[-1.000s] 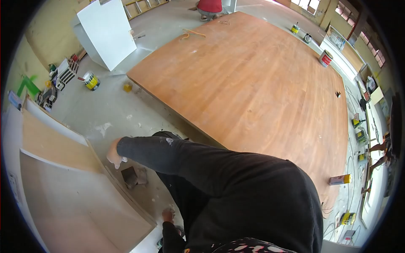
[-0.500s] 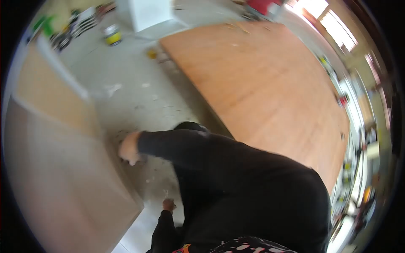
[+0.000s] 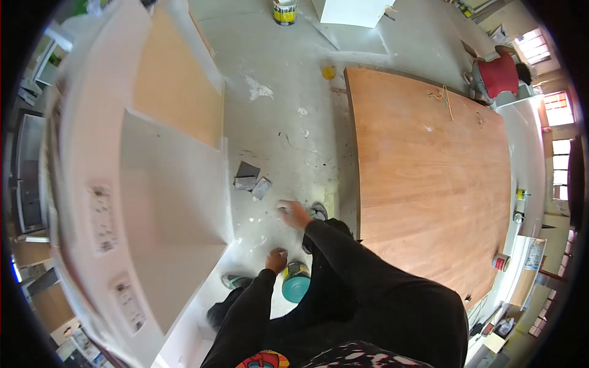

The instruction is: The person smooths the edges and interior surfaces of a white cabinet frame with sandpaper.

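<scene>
My right hand (image 3: 296, 214) reaches out over the grey floor with nothing clearly visible in it; motion smears its fingers. Lower down, my left hand (image 3: 277, 260) looks curled closed, and whether it holds something is hidden. Just beside my left hand stands a tin with a teal lid (image 3: 296, 288), between my feet. Three flat grey pieces, like sanding pads (image 3: 262, 188), lie on the floor ahead of my right hand, apart from it. To the left is a white cabinet carcass (image 3: 175, 190) with an open compartment.
A large wooden panel (image 3: 429, 184) lies raised off the floor at right, with yellow cord (image 3: 448, 101) on it. A yellow-labelled tin (image 3: 284, 12) and a white box (image 3: 353, 12) stand ahead. A person in a red shirt (image 3: 500, 76) crouches at the far right.
My view has turned, bringing the grey pieces and the teal-lidded tin into sight. My right hand has moved away from the cabinet's edge toward my body.
</scene>
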The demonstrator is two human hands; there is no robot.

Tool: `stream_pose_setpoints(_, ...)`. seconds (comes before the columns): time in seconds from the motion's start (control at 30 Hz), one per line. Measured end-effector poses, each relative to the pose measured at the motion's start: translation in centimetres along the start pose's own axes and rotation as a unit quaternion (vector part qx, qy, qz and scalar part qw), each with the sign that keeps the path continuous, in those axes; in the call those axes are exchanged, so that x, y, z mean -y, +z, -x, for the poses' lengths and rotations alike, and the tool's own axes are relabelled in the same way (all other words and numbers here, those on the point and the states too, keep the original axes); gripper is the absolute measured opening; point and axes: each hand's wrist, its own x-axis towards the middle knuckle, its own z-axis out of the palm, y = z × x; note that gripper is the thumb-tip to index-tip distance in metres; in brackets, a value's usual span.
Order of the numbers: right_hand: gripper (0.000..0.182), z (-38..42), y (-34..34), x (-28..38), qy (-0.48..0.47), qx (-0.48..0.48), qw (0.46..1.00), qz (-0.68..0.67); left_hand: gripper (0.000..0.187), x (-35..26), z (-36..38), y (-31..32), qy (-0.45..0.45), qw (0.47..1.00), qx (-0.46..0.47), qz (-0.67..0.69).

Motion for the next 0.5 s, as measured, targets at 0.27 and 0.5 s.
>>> stream_pose_setpoints(0.27,0.005,14.1,-21.4,6.5,0.282,-0.303,0.836,-0.360,0.009,-31.3,5.9,-18.5,0.166,0.967,-0.063,0.183)
stream_pose_setpoints(0.5,0.009,12.1,-49.0,25.9,-0.085,-0.451,0.864,-0.204,0.025,-61.8,18.4,-38.0,0.692,0.650,-0.193,0.247)
